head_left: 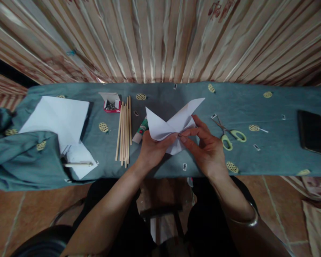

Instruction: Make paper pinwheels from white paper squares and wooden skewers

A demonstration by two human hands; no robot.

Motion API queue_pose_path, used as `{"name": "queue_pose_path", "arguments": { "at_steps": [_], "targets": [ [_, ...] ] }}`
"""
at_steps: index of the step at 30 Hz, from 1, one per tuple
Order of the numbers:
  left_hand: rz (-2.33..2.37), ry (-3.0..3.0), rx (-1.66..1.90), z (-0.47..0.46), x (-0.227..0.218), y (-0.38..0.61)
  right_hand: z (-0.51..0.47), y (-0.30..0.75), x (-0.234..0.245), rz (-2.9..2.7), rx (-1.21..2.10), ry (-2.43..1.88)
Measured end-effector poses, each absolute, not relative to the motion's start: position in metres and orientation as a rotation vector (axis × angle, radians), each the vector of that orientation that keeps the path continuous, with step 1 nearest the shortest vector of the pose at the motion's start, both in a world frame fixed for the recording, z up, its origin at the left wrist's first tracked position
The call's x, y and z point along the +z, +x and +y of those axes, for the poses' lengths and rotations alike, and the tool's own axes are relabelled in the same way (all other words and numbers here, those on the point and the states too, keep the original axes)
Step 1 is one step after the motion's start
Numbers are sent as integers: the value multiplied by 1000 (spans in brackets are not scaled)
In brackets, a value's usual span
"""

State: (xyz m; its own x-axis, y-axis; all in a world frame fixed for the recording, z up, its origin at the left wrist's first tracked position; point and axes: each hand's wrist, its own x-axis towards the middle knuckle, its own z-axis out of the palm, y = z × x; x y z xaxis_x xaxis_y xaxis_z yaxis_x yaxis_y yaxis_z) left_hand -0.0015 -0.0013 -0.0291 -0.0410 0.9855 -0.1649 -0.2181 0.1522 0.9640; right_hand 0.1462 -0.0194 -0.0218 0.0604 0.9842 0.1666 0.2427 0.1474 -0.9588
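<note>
A folded sheet of white paper point(173, 125), with pointed flaps like a pinwheel, is held up over the near half of the table. My left hand point(153, 148) is closed on its left and lower side, thumb reaching toward the middle. The thumb and index finger of my right hand point(205, 146) pinch a small shiny metal pin point(179, 135) at the paper's centre; its exact shape is too small to make out. Partly behind my left hand lies a green and white glue stick point(141, 130). Green-handled scissors point(227, 132) rest to the right of my right hand, blades slightly apart.
Several wooden sticks point(125, 130) lie left of the glue stick, beside an open red box point(112, 103) of small metal pieces. White paper sheets point(61, 117) and a pen point(77, 164) are farther left. A dark phone-like object point(312, 131) lies far right on the green tablecloth point(278, 153).
</note>
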Motion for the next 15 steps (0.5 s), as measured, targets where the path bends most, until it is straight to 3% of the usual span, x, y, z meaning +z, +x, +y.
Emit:
{"name": "queue_pose_path", "arguments": {
  "at_steps": [15],
  "targets": [
    [1167,940,1168,-3,-30,-5,-18,147,-25,-1350,988,-1297]
  ]
}}
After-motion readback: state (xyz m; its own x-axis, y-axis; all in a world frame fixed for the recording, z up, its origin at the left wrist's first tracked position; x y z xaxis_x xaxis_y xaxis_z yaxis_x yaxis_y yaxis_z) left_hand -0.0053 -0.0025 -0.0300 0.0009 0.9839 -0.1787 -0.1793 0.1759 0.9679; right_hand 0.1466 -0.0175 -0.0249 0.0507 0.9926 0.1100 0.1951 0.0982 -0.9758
